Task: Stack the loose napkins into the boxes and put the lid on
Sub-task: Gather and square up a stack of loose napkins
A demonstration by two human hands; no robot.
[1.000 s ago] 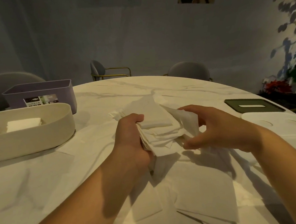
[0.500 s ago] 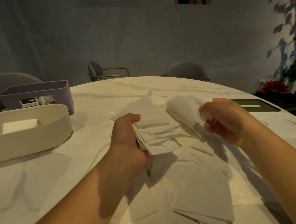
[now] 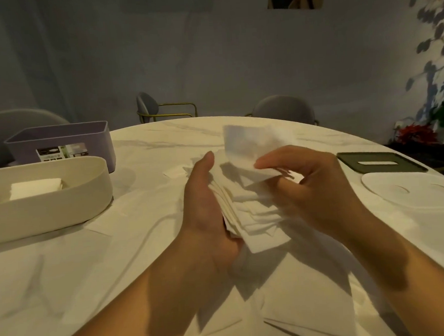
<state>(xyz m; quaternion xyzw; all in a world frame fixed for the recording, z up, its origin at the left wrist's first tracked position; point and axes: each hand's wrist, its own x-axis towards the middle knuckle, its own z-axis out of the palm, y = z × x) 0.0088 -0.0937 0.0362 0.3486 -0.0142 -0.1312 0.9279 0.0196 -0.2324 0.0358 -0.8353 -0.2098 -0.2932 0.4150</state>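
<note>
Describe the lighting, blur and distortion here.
Head view: dim warm light, shadows falling rightward off the arms onto the table; the napkin pinched by the right hand is motion-blurred, the stack in the left hand sharper; wide-angle lens bows the table edge.

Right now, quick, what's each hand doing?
Left hand: holding the napkin stack, thumb up.
Right hand: pinching a single napkin above it.
</note>
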